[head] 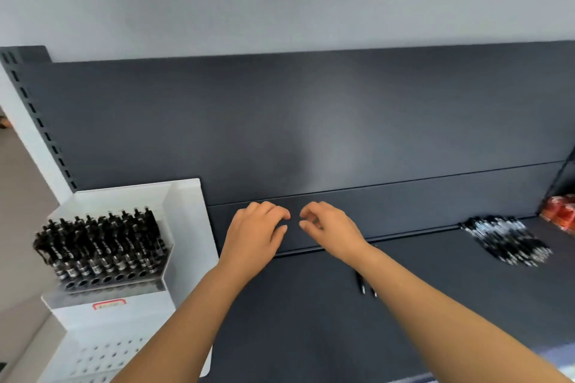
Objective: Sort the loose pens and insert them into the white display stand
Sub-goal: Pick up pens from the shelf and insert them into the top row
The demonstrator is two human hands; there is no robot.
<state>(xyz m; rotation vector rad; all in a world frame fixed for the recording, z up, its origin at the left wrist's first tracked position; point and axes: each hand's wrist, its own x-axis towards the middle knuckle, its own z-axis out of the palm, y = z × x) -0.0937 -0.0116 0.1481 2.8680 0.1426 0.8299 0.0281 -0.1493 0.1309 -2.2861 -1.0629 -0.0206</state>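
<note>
Left hand (253,236), right hand (329,230): side by side, fingers loosely curled, holding nothing.
White plastic display stand (189,227): just left of the left hand; rows of black pens (102,242) stand in it.
Heap of loose black pens (507,241): on the dark grey shelf (311,320), well right of the right hand.
Two further black pens (362,284): partly hidden under the right forearm.
Red packets (560,211): cut off at the right edge, blurred.

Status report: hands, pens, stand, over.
Left hand and right hand empty, loosely curled. Stand part filled, left; pen pile far right; two pens nearer, centre. Nothing seen in the way.
</note>
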